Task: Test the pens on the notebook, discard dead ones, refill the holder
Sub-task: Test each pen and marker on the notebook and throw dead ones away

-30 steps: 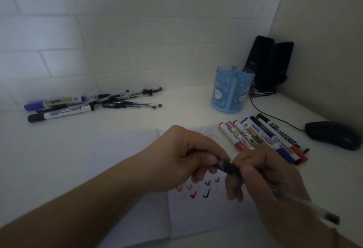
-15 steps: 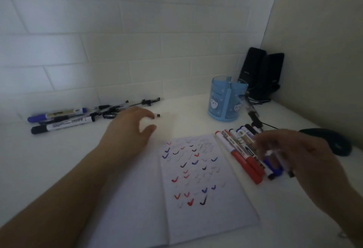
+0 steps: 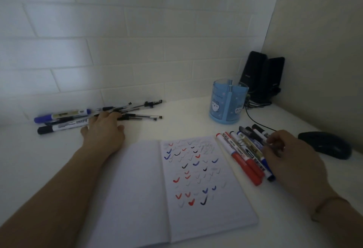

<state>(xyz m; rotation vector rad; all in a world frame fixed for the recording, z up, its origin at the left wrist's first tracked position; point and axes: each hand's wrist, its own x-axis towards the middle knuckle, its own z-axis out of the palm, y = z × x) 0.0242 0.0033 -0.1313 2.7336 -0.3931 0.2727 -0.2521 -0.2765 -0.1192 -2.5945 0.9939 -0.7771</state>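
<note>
Open notebook (image 3: 176, 186) is lying at 6 o'clock on the counter (image 3: 186, 118), its page carrying test ticks. Left hand (image 3: 104, 129) is resting flat, fingers straight, on the pen pile (image 3: 125, 113) at 10 o'clock. Right hand (image 3: 288, 159) is pinching a thin pen (image 3: 276, 145) over the markers (image 3: 241, 153). Holder (image 3: 227, 102) is standing at 1 o'clock.

Left hand (image 3: 104, 127): arm extended far-left, palm down, fingers straight and spread. Right hand (image 3: 288, 155): near-right, fingers curled, pinching; thin band on wrist
</note>
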